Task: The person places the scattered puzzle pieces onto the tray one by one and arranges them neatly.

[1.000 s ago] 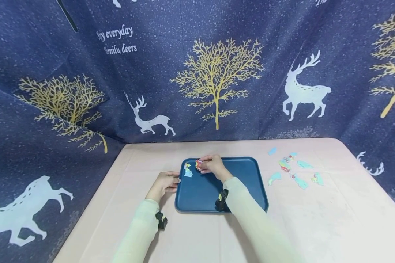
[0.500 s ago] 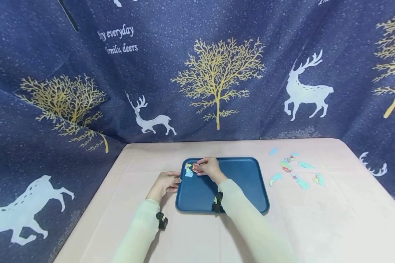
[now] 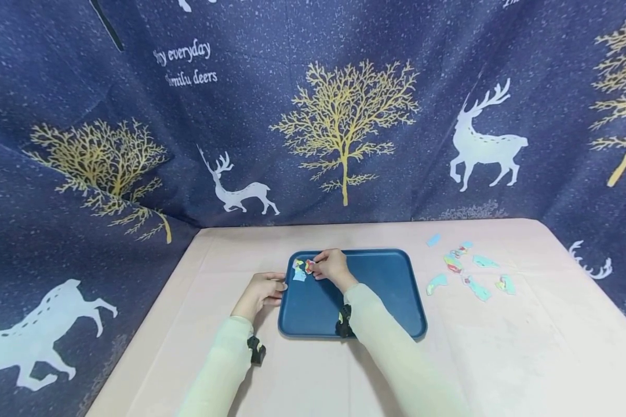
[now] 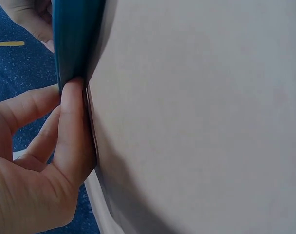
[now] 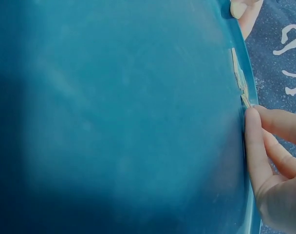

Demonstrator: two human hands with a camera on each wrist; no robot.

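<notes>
A dark blue tray [image 3: 381,295] lies on the table. My left hand [image 3: 263,289] holds its left rim, and in the left wrist view the thumb [image 4: 72,107] and a finger meet at the tray edge. Between the thumb and fingers of my right hand [image 3: 335,268] is a red and yellow puzzle piece [image 3: 309,266], low over the tray's upper left corner. Directly to its left lies a light blue and yellow puzzle part [image 3: 299,274]. In the right wrist view the pinched piece [image 5: 246,101] is seen edge-on, close to the flat part [image 5: 236,68]; whether they interlock I cannot tell.
Several loose puzzle pieces [image 3: 481,289] lie on the pink tablecloth [image 3: 501,347] right of the tray, some of them close together or overlapping. A blue piece [image 3: 433,240] lies farther back. Behind the table hangs a dark blue curtain [image 3: 302,35] with deer and trees.
My right hand has moved slightly left with the red and yellow puzzle piece, bringing it up beside the light blue part. Over the last half second it barely moves. The left hand stays put.
</notes>
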